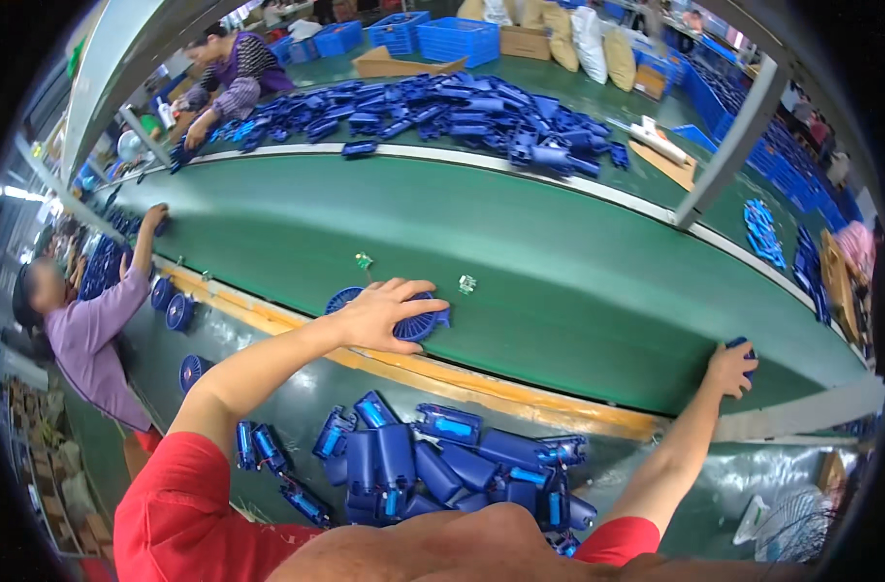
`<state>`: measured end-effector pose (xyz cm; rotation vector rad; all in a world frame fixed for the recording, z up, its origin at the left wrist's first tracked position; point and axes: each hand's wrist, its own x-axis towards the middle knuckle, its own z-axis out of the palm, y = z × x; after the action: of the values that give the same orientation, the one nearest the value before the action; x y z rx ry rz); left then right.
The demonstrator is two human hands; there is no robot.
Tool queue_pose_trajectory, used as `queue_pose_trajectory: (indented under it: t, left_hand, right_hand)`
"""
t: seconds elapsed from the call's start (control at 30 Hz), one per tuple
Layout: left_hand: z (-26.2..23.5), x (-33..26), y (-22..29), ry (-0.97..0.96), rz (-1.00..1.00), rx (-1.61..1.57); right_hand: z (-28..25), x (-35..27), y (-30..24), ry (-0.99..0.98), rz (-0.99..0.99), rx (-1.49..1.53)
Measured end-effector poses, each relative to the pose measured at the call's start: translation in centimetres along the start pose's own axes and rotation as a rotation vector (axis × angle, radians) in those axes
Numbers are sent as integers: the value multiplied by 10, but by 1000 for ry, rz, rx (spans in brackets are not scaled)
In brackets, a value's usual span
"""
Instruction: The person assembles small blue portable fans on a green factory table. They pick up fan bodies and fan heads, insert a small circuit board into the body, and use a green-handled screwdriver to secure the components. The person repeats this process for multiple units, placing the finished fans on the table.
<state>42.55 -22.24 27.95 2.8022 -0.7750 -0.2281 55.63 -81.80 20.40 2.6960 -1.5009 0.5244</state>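
My left hand (386,316) lies over a round blue fan head (418,326) with a ribbed grille, fingers across its top at the near edge of the green conveyor belt (559,281). Far to the right, my right hand (729,371) has its fingers wrapped round a dark blue piece (741,343) on the belt; most of that piece is hidden. Beyond my left hand lie a small green circuit board (364,261) and a whitish one (466,283). Just in front of me is a pile of blue plastic housings (396,454), some showing bright blue cells.
A wooden rail (500,393) borders the belt's near side. Beyond it rises a heap of blue parts (462,107), with a white tool (659,142) nearby. Co-workers in purple (103,330) reach in from the left and far left. A metal post (733,145) stands at the far right.
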Motion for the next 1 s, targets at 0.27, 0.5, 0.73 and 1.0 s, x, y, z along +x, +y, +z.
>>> queue_pose_trajectory:
  t: [0.27, 0.5, 0.73, 1.0]
  left_hand:
    - [4, -12, -20, 114, -38, -130]
    - [6, -19, -26, 59, 29, -27]
    - [-10, -79, -88, 38, 153, -63]
    - [-23, -254, -132, 37, 80, 98]
  right_hand:
    - [-22, -63, -10, 55, -498, 143]
    - [-130, -241, -62, -716, -781, 1005]
    - [-231, -447, -58, -819, -1356, 956]
    - [-298, -570, -31, -817, -1498, 786]
